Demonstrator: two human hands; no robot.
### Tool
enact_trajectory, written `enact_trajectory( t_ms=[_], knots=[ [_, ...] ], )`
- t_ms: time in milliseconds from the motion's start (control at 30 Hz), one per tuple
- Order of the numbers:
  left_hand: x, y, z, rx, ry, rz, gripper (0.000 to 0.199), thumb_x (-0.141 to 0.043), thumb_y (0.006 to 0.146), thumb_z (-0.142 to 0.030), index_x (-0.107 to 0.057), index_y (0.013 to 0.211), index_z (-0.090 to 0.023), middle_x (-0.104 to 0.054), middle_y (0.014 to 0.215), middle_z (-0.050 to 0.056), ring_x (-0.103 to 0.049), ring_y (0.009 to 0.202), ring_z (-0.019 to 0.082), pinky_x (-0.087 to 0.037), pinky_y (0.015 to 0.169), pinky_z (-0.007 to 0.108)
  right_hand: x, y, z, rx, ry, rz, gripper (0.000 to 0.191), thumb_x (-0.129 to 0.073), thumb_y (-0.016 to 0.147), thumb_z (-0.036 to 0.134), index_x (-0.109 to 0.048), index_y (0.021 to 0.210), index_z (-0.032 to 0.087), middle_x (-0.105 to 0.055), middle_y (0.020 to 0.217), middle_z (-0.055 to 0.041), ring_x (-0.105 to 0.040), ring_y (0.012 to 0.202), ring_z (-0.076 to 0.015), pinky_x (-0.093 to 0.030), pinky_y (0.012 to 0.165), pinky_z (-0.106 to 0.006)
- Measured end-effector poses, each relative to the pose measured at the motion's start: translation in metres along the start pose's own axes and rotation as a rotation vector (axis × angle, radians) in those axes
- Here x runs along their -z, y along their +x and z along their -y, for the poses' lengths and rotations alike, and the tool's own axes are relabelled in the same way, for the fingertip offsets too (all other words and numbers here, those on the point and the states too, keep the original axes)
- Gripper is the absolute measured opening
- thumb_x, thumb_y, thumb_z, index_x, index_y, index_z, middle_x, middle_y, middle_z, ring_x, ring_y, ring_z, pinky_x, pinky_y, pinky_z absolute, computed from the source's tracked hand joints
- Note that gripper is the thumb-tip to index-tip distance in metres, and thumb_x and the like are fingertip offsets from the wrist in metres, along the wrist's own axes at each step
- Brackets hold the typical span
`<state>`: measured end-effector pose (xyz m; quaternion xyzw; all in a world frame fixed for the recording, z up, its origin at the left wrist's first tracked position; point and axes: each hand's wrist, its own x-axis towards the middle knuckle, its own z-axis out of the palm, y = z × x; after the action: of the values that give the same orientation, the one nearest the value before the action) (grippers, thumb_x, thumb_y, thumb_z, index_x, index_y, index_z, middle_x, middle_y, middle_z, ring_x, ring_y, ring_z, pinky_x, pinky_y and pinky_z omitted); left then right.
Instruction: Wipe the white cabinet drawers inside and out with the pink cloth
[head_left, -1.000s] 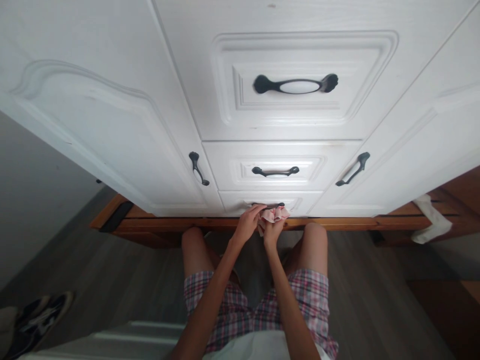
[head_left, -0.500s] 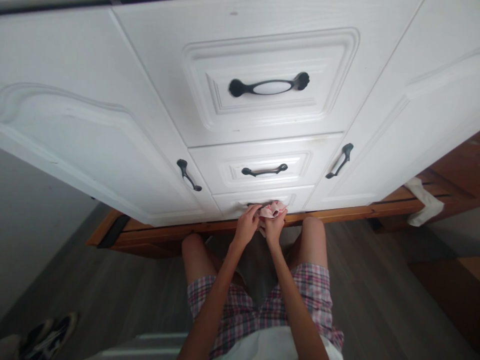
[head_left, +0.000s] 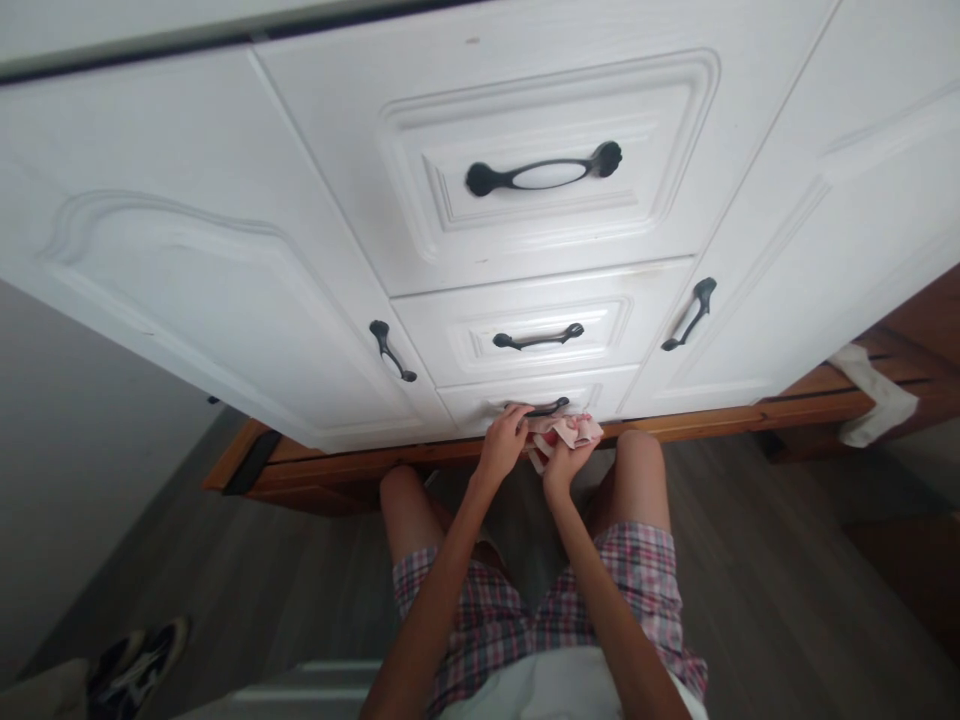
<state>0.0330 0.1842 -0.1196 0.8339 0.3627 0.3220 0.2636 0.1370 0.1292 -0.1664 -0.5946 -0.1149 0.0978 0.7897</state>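
My right hand is closed on a crumpled pink-and-white cloth just below the bottom drawer handle. The cloth's folds spread over the fingers, and a loose strip hangs on its left. My left hand is closed, with its fingertips over the left part of that black handle. The cloth's edge reaches the left thumb; whether these fingers grip the handle or the cloth, I cannot tell. The white bottom drawer is shut.
Above are the middle drawer handle and top drawer handle. Door handles stand left and right. A wooden ledge runs under the cabinet, with a white cloth draped on it. Shoes show at lower left.
The right hand and the pink cloth have moved slightly right, away from the left hand. The cloth is more spread out, and more of the bottom handle shows. The view has shifted a little.
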Motion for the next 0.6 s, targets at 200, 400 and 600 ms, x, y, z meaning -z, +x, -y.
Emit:
enact_trajectory(
  t_ms=[200,400,600],
  knots=[
    [-0.008,0.000,-0.002,0.005,0.022,-0.062,0.027,-0.063,0.104,-0.016,-0.075,0.127,-0.025,-0.077,0.125,0.007,-0.075,0.116,0.026,-0.060,0.105,0.041,0.028,0.070,0.027,0.118,0.141,-0.257,0.042,-0.067,0.088,0.045,-0.054,0.124,0.028,-0.061,0.134,-0.0060,-0.062,0.131,-0.0218,-0.053,0.118,-0.054],
    [0.001,-0.007,-0.013,-0.067,0.013,-0.138,0.026,-0.064,0.105,-0.017,-0.075,0.126,-0.026,-0.077,0.129,0.006,-0.075,0.117,0.023,-0.063,0.100,0.037,0.059,0.126,0.057,0.154,0.311,-0.400,0.026,-0.068,0.085,0.037,-0.051,0.104,0.030,-0.058,0.115,0.0017,-0.067,0.112,-0.0173,-0.068,0.085,-0.039],
    [0.056,0.016,-0.061,-0.137,0.005,-0.353,0.032,-0.049,0.115,-0.027,-0.067,0.140,-0.027,-0.068,0.145,0.009,-0.072,0.120,0.018,-0.062,0.091,0.028,0.062,0.136,0.078,0.268,0.454,-0.373,0.017,-0.061,0.088,0.026,-0.046,0.095,0.027,-0.053,0.100,0.0043,-0.066,0.092,-0.0110,-0.066,0.087,-0.029]
  ],
)
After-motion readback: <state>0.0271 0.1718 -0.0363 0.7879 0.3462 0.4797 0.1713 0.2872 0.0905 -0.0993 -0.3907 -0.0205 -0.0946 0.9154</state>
